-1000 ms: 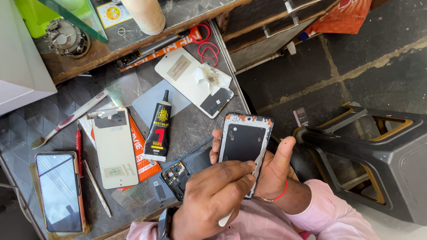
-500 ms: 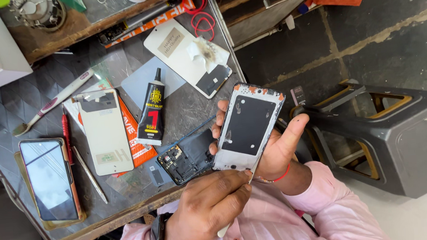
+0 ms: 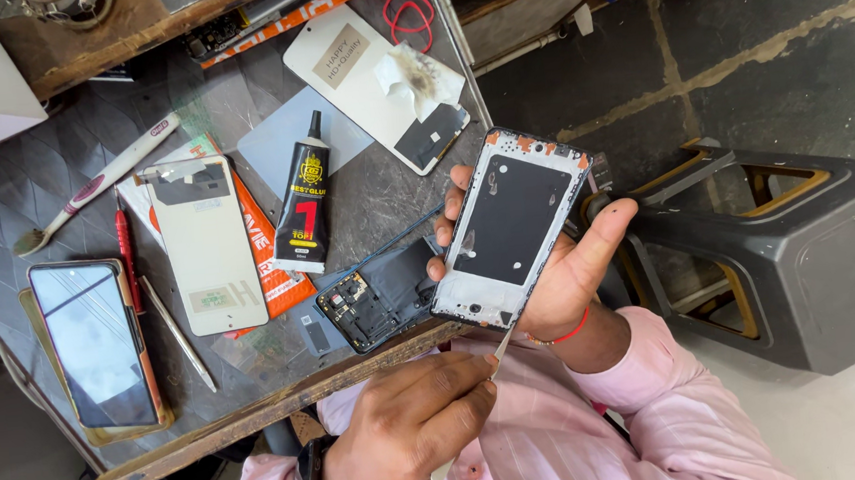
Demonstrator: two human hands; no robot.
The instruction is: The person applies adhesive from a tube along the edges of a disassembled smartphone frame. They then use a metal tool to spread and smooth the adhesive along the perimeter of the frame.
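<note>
Item: phone frame [image 3: 510, 226], bare, dark centre panel, held up off bench edge [image 3: 259, 417], tilted. Left hand [image 3: 569, 260]: closed round frame, fingers along both long sides. Right hand [image 3: 411, 427]: closed on thin pry tool [image 3: 500, 343], tip at frame's lower edge.
Step (judged): edge being scraped or pried, approx. mid-job. Next move needs a shallow blade angle and a steady grip.
Room: open air to right; bench crowded w/ glue tube [image 3: 305, 203], rear shell [image 3: 381, 293], spare screen [image 3: 205, 243].

Bright, even daylight; soft shadows only; faint glare on the dark phone screen [image 3: 93, 338]; sharp throughout, slight bending at edges.
</note>
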